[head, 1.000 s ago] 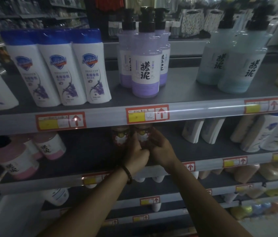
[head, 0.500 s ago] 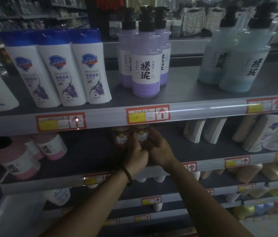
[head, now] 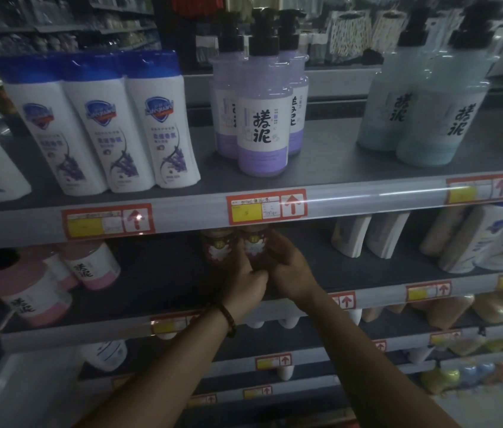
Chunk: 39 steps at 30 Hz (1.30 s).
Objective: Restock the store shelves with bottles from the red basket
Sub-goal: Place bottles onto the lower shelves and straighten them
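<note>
Dim shelf (head: 157, 273) already carries one red bottle (head: 217, 250) just beyond your left hand (head: 242, 284), which with your right hand (head: 292, 273) curls round a second bottle (head: 253, 247); the basket is out of view.

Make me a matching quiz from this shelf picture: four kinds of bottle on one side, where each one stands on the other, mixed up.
Things
1. white bottles with blue caps
2. purple pump bottles
3. pink bottles
4. dark red bottles

Places
A. second shelf, left
B. top shelf, middle
C. second shelf, middle
D. top shelf, left

Pairs: 1-D, 2-B, 3-A, 4-C
</note>
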{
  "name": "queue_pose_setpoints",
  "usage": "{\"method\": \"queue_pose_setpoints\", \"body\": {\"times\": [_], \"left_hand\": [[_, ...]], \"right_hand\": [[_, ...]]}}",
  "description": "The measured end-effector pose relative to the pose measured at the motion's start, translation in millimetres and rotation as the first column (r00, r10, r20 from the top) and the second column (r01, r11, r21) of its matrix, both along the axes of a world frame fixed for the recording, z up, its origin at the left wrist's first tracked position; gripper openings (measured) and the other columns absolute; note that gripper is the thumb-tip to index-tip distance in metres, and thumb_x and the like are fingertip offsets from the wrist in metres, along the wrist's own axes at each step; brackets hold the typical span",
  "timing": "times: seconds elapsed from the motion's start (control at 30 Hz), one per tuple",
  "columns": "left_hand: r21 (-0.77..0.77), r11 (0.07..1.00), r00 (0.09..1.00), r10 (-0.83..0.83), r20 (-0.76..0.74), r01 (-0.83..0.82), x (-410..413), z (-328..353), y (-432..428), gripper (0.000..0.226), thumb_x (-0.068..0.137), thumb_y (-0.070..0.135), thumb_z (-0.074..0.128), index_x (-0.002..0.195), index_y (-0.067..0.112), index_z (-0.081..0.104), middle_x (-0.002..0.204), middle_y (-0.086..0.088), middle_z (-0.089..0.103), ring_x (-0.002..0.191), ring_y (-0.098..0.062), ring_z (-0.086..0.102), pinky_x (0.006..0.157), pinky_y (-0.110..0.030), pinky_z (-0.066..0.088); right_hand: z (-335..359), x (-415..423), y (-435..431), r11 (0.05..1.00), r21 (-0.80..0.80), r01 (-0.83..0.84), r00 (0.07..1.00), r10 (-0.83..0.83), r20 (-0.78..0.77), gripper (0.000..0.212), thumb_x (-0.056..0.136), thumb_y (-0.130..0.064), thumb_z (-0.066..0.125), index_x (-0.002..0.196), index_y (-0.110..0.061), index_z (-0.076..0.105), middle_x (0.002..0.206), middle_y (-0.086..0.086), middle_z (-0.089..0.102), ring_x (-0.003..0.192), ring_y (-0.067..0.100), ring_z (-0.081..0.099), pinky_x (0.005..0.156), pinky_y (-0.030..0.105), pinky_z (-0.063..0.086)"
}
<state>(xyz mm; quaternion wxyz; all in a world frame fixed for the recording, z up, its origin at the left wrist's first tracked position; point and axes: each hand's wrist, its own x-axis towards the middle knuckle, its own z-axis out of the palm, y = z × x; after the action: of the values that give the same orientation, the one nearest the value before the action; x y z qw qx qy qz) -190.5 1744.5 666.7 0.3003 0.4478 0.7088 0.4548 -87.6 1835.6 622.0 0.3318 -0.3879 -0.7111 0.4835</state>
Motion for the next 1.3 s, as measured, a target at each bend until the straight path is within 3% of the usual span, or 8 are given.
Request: {"method": "queue_pose_setpoints", "body": {"times": [0.1,0.2,0.3,0.4,0.6,1.07,1.23,1.3], "left_hand": [[0.014,0.998,0.998,0.053,0.036,-0.053,0,-1,1,0.059,0.097,0.003,0.061,0.151,0.020,0.043,0.144,-0.003,0.054,0.126,-0.010,0.049,0.108,-0.031,0.043],[-0.022,0.996,0.991,0.085,0.107,-0.083,1,-2,1,0.050,0.094,0.004,0.061,0.125,0.041,0.050,0.129,0.008,0.059,0.125,-0.014,0.056,0.114,-0.047,0.047],[-0.047,0.994,0.985,0.104,0.140,-0.098,3,-5,1,0.044,0.092,0.010,0.062,0.108,0.050,0.053,0.119,0.015,0.060,0.121,-0.013,0.058,0.111,-0.048,0.049],[-0.015,0.997,0.985,0.074,0.154,-0.072,7,-12,1,0.042,0.082,0.030,0.058,0.103,0.066,0.058,0.120,0.017,0.066,0.119,-0.010,0.062,0.107,-0.046,0.053],[0.012,0.999,0.978,-0.032,0.204,0.030,12,-19,-1,0.042,0.093,0.018,0.060,0.126,0.044,0.060,0.127,0.015,0.067,0.121,-0.006,0.063,0.108,-0.044,0.053],[0.027,0.978,0.945,-0.205,0.254,0.205,10,-9,-27,0.045,0.101,0.012,0.062,0.140,0.032,0.054,0.143,0.006,0.057,0.131,-0.014,0.056,0.108,-0.043,0.051],[0.061,0.961,0.910,-0.275,0.312,0.269,7,-18,-43,0.043,0.102,0.010,0.060,0.140,0.030,0.055,0.135,0.010,0.059,0.115,0.001,0.058,0.086,-0.022,0.051],[0.058,0.953,0.895,-0.301,0.329,0.299,7,-26,-45,0.042,0.102,0.013,0.060,0.137,0.035,0.056,0.134,0.012,0.059,0.117,-0.001,0.058,0.084,-0.022,0.050]], "right_hand": [[0,4,-2,0.999,0.031,0.023,1.000,-0.023,-0.011,0.041,0.099,-0.024,0.070,0.140,-0.028,0.065,0.130,-0.018,0.072,0.119,0.000,0.067,0.104,0.031,0.059],[1,8,-5,0.998,0.051,0.038,0.999,-0.038,-0.014,0.038,0.094,-0.031,0.073,0.131,-0.020,0.071,0.126,-0.013,0.074,0.117,0.006,0.070,0.101,0.034,0.061],[1,13,-9,0.997,0.049,0.058,0.998,-0.057,-0.032,0.039,0.089,-0.036,0.071,0.123,-0.016,0.074,0.121,-0.009,0.076,0.113,0.011,0.072,0.097,0.032,0.061],[1,21,-12,0.996,0.024,0.085,0.995,-0.083,-0.048,0.026,0.096,-0.017,0.070,0.122,-0.018,0.073,0.116,-0.009,0.076,0.107,0.008,0.073,0.092,0.029,0.061],[6,40,-25,0.988,-0.035,0.148,0.984,-0.150,-0.095,0.023,0.097,-0.011,0.070,0.119,-0.018,0.070,0.110,-0.006,0.076,0.100,0.009,0.074,0.085,0.026,0.061],[30,61,-86,0.931,-0.111,0.348,0.931,-0.357,-0.076,0.049,0.097,-0.002,0.071,0.143,-0.012,0.061,0.128,0.005,0.072,0.120,0.015,0.069,0.102,0.032,0.057],[28,70,-114,0.909,-0.086,0.408,0.913,-0.409,0.009,0.048,0.096,-0.004,0.068,0.142,-0.018,0.061,0.128,0.001,0.071,0.118,0.013,0.069,0.103,0.046,0.059],[25,77,-124,0.898,-0.097,0.429,0.903,-0.429,0.024,0.047,0.095,-0.011,0.068,0.139,-0.023,0.061,0.127,-0.003,0.071,0.117,0.011,0.069,0.102,0.048,0.060]]}}
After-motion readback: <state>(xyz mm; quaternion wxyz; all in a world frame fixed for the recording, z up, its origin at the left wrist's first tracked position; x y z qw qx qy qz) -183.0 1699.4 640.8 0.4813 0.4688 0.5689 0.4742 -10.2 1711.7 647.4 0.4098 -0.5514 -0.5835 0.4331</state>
